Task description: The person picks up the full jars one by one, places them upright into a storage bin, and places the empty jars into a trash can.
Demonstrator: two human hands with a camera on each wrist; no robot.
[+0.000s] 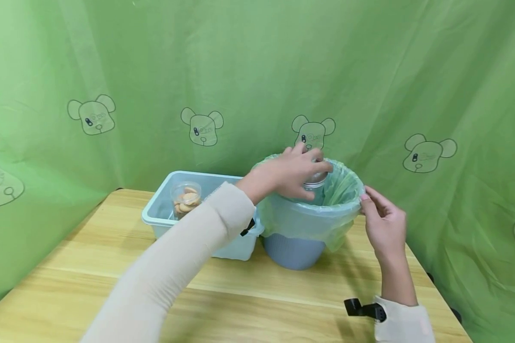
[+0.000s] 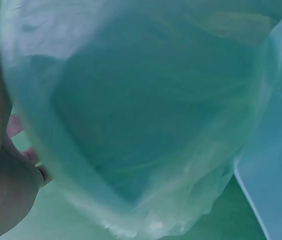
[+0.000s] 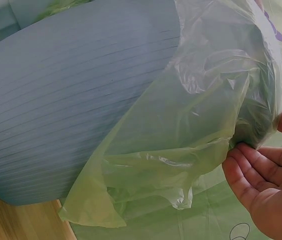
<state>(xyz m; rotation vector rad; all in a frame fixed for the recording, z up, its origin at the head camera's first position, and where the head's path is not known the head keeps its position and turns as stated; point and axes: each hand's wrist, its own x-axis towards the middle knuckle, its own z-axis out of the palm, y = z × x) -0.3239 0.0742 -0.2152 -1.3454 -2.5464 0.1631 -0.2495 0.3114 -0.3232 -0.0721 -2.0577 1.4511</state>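
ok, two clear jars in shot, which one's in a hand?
The jar over the lined bin, gripped from above by the left hand. The other, holding biscuits, sits untouched in the pale blue tub.

Head view: above and behind, facing forward and down over the table [image 1: 257, 305]. Left wrist view: very close, straight into the lined bin [image 2: 131, 115]. Right wrist view: close beside the bin's ribbed wall (shared by all three).

Green bear-print cloth [image 1: 249, 71] behind; wooden table [image 1: 257, 305].

Cookie jar [image 1: 186, 198] in blue bin [image 1: 156, 220]
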